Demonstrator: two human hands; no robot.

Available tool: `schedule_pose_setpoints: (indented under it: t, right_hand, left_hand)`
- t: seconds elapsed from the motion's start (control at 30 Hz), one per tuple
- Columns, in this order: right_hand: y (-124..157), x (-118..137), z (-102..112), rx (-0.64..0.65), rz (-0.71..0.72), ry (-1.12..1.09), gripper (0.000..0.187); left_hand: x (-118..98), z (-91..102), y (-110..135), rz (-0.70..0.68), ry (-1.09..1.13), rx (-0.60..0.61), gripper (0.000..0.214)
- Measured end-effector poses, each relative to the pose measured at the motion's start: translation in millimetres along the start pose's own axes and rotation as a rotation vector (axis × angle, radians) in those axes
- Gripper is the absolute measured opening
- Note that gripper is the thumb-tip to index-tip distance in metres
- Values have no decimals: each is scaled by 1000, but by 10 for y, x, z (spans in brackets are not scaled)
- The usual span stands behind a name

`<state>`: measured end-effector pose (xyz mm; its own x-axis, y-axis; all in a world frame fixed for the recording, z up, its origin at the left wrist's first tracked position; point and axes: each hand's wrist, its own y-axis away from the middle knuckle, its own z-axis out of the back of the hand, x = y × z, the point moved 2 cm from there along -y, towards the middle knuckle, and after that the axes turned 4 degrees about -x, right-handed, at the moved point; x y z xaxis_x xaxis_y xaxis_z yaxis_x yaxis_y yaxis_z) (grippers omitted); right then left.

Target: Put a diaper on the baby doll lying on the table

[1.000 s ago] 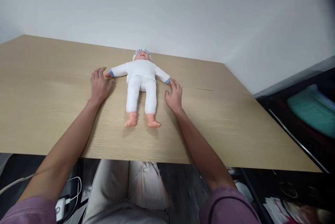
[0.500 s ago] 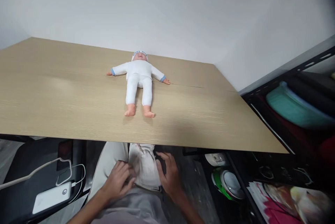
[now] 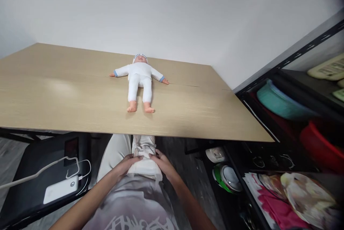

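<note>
A baby doll point(image 3: 139, 79) in a white suit and cap lies on its back, arms spread, on the light wooden table point(image 3: 67, 104), with neither hand near it. Both hands are down in my lap, below the table's front edge. My left hand point(image 3: 124, 165) and my right hand point(image 3: 162, 162) each close their fingers on one side of a white cloth point(image 3: 143, 149) that lies bunched on my light trousers. The fingertips of the two hands nearly meet over the cloth.
A white power bank point(image 3: 60, 189) with a cable lies on a black seat at lower left. A black shelf point(image 3: 295, 61) on the right holds a teal item point(image 3: 279, 102), a red item point(image 3: 319, 144) and coloured cloths. A green-and-white round appliance point(image 3: 227, 180) sits on the floor.
Both hands left the doll's sides on the table and dropped to my lap, where they now grip the white cloth. The view has tilted up and back; the doll has not moved.
</note>
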<state>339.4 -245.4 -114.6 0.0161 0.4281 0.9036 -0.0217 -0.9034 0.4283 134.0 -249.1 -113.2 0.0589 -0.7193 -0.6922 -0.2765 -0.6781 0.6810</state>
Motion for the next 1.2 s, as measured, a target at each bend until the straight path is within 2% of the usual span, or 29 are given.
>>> schedule_pose_setpoints:
  t: [0.1, 0.2, 0.27, 0.33, 0.4, 0.5, 0.7, 0.77, 0.83, 0.93, 1.0, 1.1, 1.2]
  right_hand:
    - [603, 525, 66, 127, 65, -14, 72]
    - [1218, 1050, 138, 69, 307, 68, 57]
    - [1455, 1283, 138, 68, 397, 112, 50]
    - [1498, 1411, 98, 94, 432, 117, 45]
    - [1383, 1455, 34, 106, 437, 102, 46]
    - [1038, 1387, -81, 90, 417, 73, 52]
    - [305, 900, -209, -42, 345, 168, 68]
    - [213, 746, -183, -89, 347, 275, 67]
    - [230, 676, -119, -195, 398, 410, 63]
    - [361, 773, -25, -418, 605, 563, 56]
    - [405, 941, -33, -482, 774, 626, 51]
    - [268, 1232, -195, -379, 947, 724, 51]
    - [-51, 1440, -442, -213, 1009, 834, 61]
  left_hand:
    - [-271, -100, 710, -119, 10, 48, 74]
    - [-532, -183, 1402, -323, -60, 57, 78]
    - [-638, -201, 1689, -400, -108, 34, 80]
    - [-698, -188, 1790, -436, -139, 20, 78]
    - [-735, -147, 1730, -463, -139, 4, 74]
    - [-770, -60, 1433, -473, -102, -26, 70]
    - [-686, 132, 649, -436, -52, -165, 71]
    - [-610, 176, 518, -407, -56, -188, 71]
    - [-534, 207, 484, -373, -58, -184, 69]
    - [-454, 232, 535, -345, -65, -160, 62]
    - [-434, 232, 579, -343, -90, -134, 57]
    - [-453, 222, 625, -372, -218, -113, 54]
    - [-525, 250, 679, -427, -503, -127, 50]
